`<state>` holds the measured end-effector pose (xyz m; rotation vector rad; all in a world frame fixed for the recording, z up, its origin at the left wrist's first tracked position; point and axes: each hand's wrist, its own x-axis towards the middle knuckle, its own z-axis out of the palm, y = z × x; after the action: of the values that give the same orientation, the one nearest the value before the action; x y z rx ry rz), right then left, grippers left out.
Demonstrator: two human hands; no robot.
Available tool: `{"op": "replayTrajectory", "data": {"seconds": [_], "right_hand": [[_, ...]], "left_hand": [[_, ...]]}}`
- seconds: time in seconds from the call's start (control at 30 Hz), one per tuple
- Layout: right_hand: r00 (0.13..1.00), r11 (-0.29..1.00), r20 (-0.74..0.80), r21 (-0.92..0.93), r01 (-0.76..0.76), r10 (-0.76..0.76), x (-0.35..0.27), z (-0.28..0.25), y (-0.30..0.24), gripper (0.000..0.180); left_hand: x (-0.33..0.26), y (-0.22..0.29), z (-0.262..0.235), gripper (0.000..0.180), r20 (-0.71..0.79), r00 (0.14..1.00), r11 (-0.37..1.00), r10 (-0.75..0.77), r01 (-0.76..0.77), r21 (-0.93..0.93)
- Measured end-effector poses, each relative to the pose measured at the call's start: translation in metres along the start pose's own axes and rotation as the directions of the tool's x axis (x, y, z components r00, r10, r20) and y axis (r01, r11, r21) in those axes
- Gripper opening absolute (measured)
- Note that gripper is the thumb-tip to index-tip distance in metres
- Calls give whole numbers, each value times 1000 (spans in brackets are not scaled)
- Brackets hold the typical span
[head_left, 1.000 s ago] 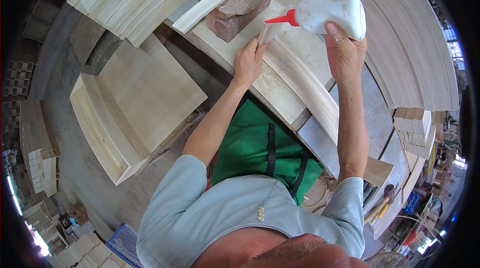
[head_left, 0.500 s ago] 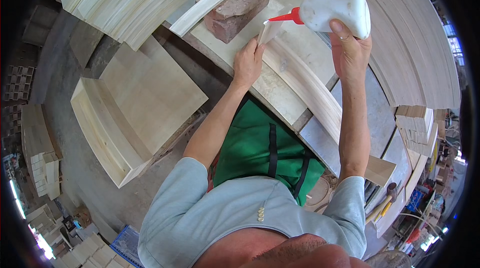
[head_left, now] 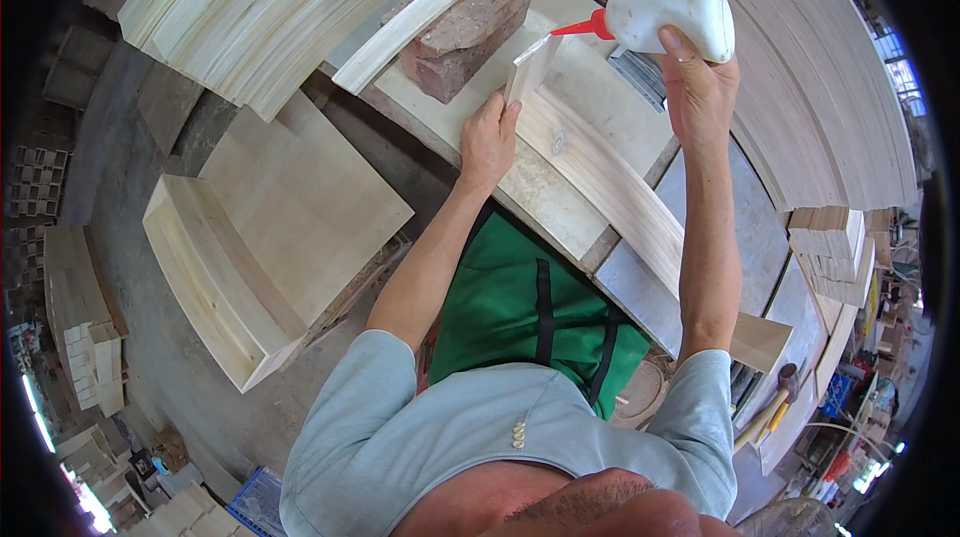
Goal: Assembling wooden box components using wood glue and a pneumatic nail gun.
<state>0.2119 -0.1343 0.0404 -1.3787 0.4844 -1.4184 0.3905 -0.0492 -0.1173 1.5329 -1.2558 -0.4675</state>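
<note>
One white bottle (head_left: 675,19), 1 o'clock, tipped sideways in right hand (head_left: 702,87); thumb and fingers wrapped round it, some fingers hidden behind. Red nozzle (head_left: 588,27) points toward 9 o'clock, tip at top edge of panel (head_left: 534,69); cannot tell if touching. White streak (head_left: 530,51) along that edge. Left hand (head_left: 488,142), 12 o'clock: fingers closed on panel's lower end. Board (head_left: 610,187) runs from near panel toward 4 o'clock. Brick (head_left: 470,35), 12 o'clock; box (head_left: 205,282), 9 o'clock; mallet (head_left: 788,380), 4 o'clock.
</note>
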Motion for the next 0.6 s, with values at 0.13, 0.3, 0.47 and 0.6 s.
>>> {"op": "replayTrajectory", "data": {"seconds": [0.13, 0.3, 0.47, 0.6], "right_hand": [[999, 998, -12, -62, 29, -30, 5, -1, -1, 45], [999, 995, -6, -96, 31, -32, 9, -4, 2, 44], [994, 977, -76, -204, 57, -73, 10, -26, 6, 44], [959, 999, -281, 2, -32, 31, 3, -54, -11, 39]], "left_hand": [[0, 0, 0, 19, -14, 1000, 1000, 18, -18, -10], [-3, -5, -2, 19, -5, 1000, 1000, 8, -8, 26], [-3, 2, 5, 20, -15, 1000, 999, 11, -12, -45], [-2, -12, 10, 21, -23, 999, 999, -42, 41, -29]]}}
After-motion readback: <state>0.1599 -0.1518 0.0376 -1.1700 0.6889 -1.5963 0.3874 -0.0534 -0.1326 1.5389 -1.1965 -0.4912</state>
